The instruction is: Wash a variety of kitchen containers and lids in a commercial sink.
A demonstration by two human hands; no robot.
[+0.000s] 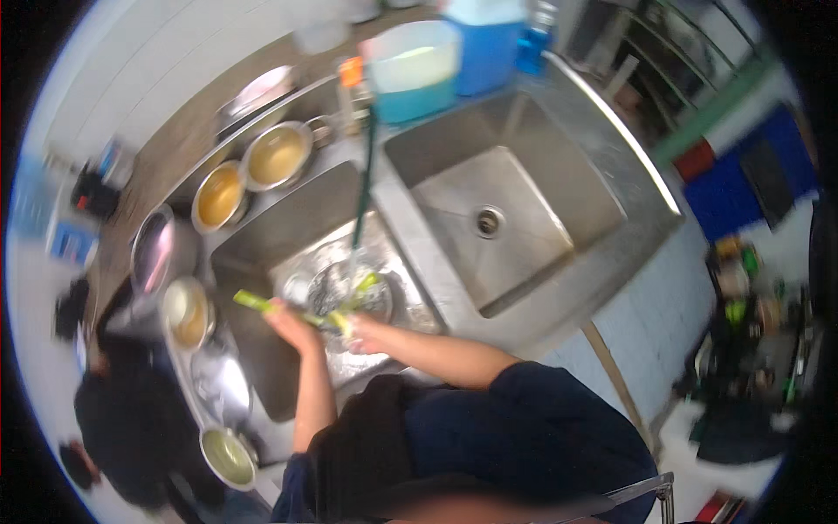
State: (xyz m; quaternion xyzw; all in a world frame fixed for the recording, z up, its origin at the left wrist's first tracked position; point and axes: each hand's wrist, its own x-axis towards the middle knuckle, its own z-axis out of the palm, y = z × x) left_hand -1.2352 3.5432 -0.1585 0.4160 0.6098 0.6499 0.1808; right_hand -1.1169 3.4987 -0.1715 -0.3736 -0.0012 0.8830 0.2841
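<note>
My left hand [291, 324] grips a slim utensil with a lime-green end [252, 300] sticking out past the fingers; blur hides its exact kind. Close by, my right hand [368, 334] holds a small yellow-green piece [341, 321] against the utensil, and I cannot tell whether it is a sponge or part of the utensil. Both hands are over the left basin of a steel sink [245, 327]. Just beyond them, a round metal bowl [383, 304] stands under water from a dark green hose [366, 177]. Another lime-green piece [369, 281] shows over the bowl.
Several metal pots and bowls, including one with orange contents [219, 196], line the sink's left rim. The right basin [458, 196] has a drain. Behind stand a tub of blue-green liquid [416, 98] and a blue container [488, 59]. A person in dark clothing [137, 419] is at left.
</note>
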